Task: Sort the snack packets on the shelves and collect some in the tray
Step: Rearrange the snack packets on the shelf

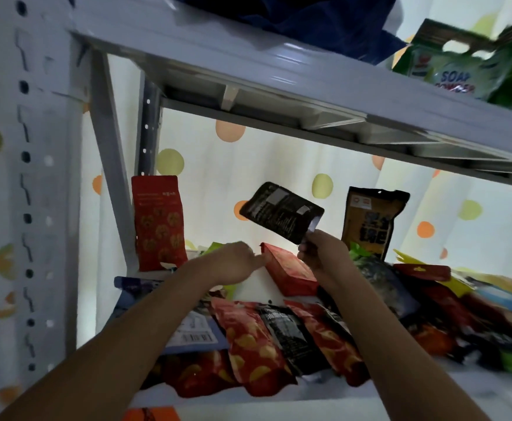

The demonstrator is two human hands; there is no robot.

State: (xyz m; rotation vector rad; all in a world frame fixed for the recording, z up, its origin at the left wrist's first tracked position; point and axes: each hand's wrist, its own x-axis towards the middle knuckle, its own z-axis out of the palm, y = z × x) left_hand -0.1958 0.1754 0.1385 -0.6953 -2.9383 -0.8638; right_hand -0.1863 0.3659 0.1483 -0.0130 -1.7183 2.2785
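My right hand (321, 252) pinches the lower corner of a black snack packet (280, 211) and holds it up above the shelf, tilted, its printed back toward me. My left hand (238, 262) reaches in beside it, fingertips touching the end of a red packet (291, 273) that lies propped on the pile. A tall red packet (157, 223) stands upright at the back left. A dark brown and yellow packet (370, 223) stands upright at the back right. Several red and black packets (279, 335) lie overlapping across the front of the shelf.
The white metal shelf above (279, 74) hangs low over the hands, carrying a green soap powder bag (467, 65) and dark blue cloth (294, 16). A perforated white upright (26, 208) stands at left. More packets (461, 305) crowd the right side. A dotted curtain hangs behind.
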